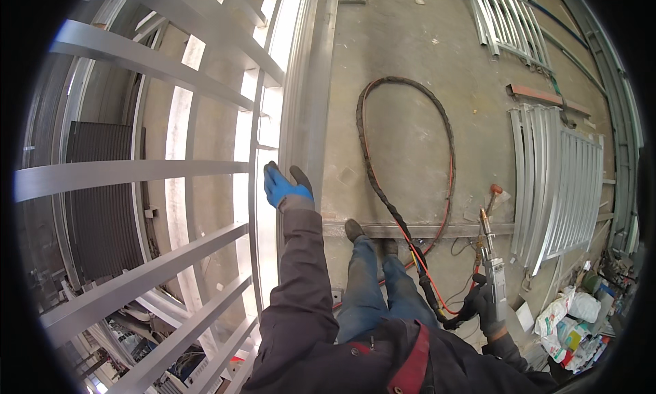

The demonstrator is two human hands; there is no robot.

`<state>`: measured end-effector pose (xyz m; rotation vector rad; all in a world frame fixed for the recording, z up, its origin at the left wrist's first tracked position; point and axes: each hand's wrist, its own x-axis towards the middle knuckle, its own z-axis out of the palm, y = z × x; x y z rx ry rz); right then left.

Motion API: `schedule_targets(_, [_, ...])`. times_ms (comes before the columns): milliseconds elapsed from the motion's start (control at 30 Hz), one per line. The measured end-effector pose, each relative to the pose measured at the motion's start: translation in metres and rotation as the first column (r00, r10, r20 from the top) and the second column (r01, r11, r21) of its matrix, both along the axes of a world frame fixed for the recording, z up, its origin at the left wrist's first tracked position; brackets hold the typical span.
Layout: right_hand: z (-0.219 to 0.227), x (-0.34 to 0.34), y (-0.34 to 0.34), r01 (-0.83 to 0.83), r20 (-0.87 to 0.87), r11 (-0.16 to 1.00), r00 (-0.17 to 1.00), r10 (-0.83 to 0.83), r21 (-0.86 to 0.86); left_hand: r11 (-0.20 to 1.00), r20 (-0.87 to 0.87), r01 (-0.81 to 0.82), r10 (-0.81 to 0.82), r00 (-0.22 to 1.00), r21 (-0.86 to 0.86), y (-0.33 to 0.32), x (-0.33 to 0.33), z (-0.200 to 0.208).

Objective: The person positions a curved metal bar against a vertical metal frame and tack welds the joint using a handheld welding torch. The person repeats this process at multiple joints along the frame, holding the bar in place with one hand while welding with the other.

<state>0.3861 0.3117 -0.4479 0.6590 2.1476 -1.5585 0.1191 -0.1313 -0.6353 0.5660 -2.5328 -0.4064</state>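
Note:
My left hand (287,187), in a blue and dark glove, is at the long edge rail (268,216) of a silver metal railing frame. Its fingers stretch forward with the thumb apart, and it holds nothing; I cannot tell whether it presses on the rail. Several flat bars (130,171) run leftward from that rail. Low on the right, my gloved right hand (486,308) is closed around a silver welding gun (497,281). The gun's copper-coloured tip points forward, away from me. A dark sleeved cable with a red line (427,285) runs near the right hand.
The cable loop (360,114) lies on the concrete floor (403,148) ahead of my feet. A metal beam (437,229) crosses the floor there. Stacked silver railings (553,182) and a reddish bar (547,99) lie at right, with bags and clutter (574,319) nearer me.

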Motion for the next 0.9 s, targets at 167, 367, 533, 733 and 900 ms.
schedule_targets(167, [0.009, -0.005, -0.009, 0.01, 0.028, 1.0, 1.0, -0.01, -0.004, 0.974, -0.014, -0.157, 0.161, 0.987, 0.167, -0.005, -0.049, 0.029])
schedule_targets(367, [0.01, -0.001, -0.01, 0.145, 0.108, 0.982, 0.985, -0.133, -0.117, 0.523, 0.082, -0.285, 0.377, 0.923, 0.804, -0.045, -0.092, 0.005])
schedule_targets(533, [0.001, 0.005, -0.009, 0.181, 0.092, 0.964, 0.982, -0.166, -0.196, 0.697, 0.071, -0.315, 0.356, 0.932, 0.644, -0.051, -0.087, -0.001])
schedule_targets(733, [-0.002, 0.007, -0.01, 0.051, -0.03, 0.992, 0.998, -0.055, -0.118, 0.753, 0.143, -0.367, 0.348, 0.927, 0.547, -0.044, -0.044, 0.006])
schedule_targets(900, [-0.006, 0.004, -0.012, 0.098, 0.125, 0.991, 0.989, -0.085, -0.097, 0.646, -0.071, -0.225, 0.398, 0.915, 0.729, -0.058, 0.01, -0.024])
